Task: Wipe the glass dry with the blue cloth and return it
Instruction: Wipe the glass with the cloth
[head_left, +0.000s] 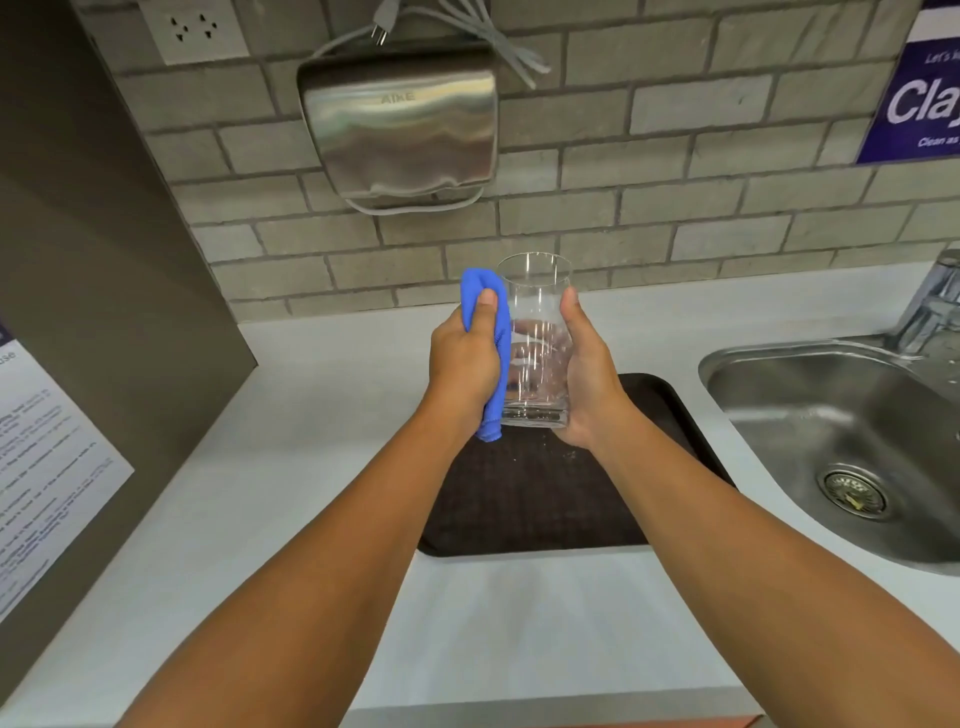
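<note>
A clear drinking glass (535, 312) is held upright in the air above a dark tray (519, 499) on the white counter. My right hand (587, 379) grips the glass from its right side and under its base. My left hand (465, 358) is closed on a bunched blue cloth (491, 332) and presses it against the glass's left side. Part of the cloth hangs below my left palm.
A steel sink (831, 415) with a tap (930, 306) lies to the right of the tray. A metal hand dryer (400, 130) hangs on the brick wall behind. A dark panel with a paper notice (47, 462) stands at the left.
</note>
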